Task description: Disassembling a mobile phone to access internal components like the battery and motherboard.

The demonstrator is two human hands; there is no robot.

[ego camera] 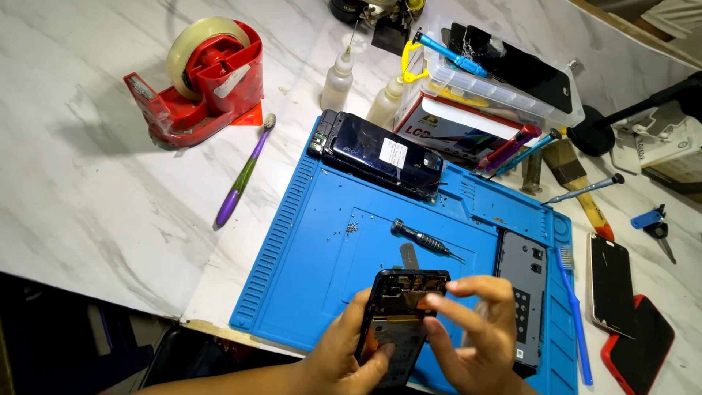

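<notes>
My left hand point(344, 351) grips an opened black phone point(401, 311) by its left side, holding it upright over the near edge of the blue work mat point(329, 241). The phone's back is off and its inner parts show. My right hand point(475, 333) is at the phone's upper right, with the index fingertip pressed on the top of the inner frame. A small dark screwdriver point(424, 239) lies on the mat just beyond the phone.
A dark phone back point(380, 153) lies at the mat's far edge, a grey panel point(523, 285) and blue brush point(574, 314) at its right. A red tape dispenser point(201, 80), purple toothbrush point(241, 179), bottles point(338, 80), a clear box point(504, 77) and two phones point(621, 300) surround it.
</notes>
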